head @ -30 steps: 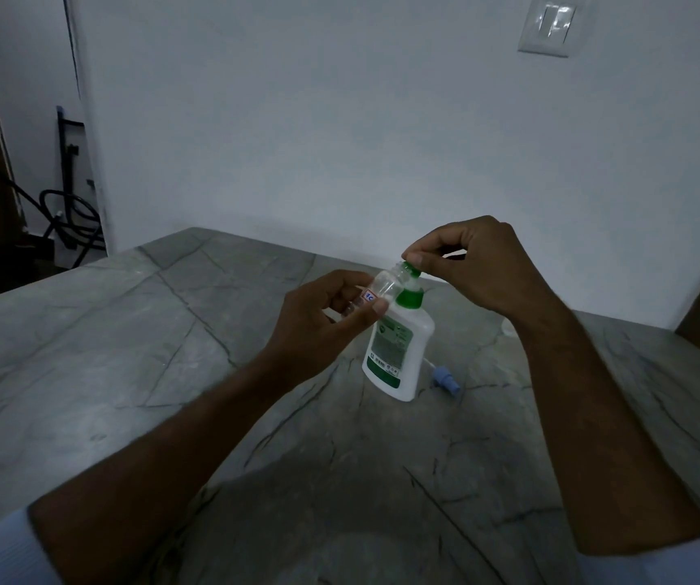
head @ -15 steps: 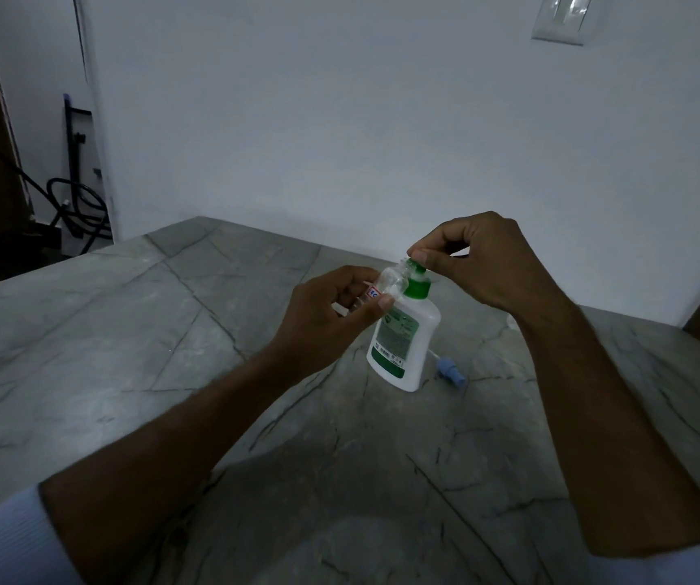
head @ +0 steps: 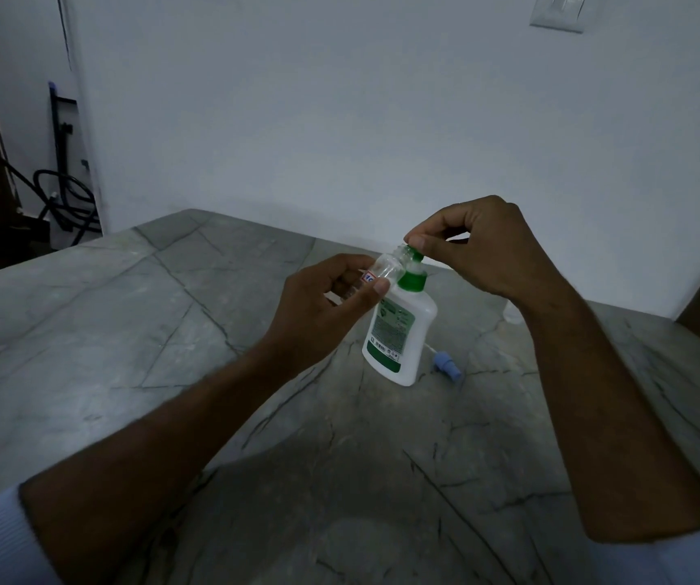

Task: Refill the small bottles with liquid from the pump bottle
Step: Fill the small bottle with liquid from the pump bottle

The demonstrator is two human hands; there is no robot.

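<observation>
Head view, looking down: the left hand point(head: 318, 308) has its thumb and curled fingers wrapped round one small clear bottle point(head: 382, 270), holding it tilted, open neck angled up and to the right, right up against the green pump head point(head: 415, 254). The bottle sits at the fingertips, its lower half hidden in the grip, a red-and-blue label peeking out beside the thumb. It looks clear through the glassy shoulder; whether any liquid is inside, I cannot tell. Over to the right hand point(head: 483, 251): fingers curled, thumb and forefinger pinching down on top of the pump head, directly over the small bottle's mouth. Below it stands one white pump bottle point(head: 399, 331) with a green collar and green label, leaning slightly on the grey stone table point(head: 128, 331); its contents are hidden by the opaque body. Just right of its base lies one small blue cap point(head: 445, 363) with a thin tube, on the table, apart from both hands.
</observation>
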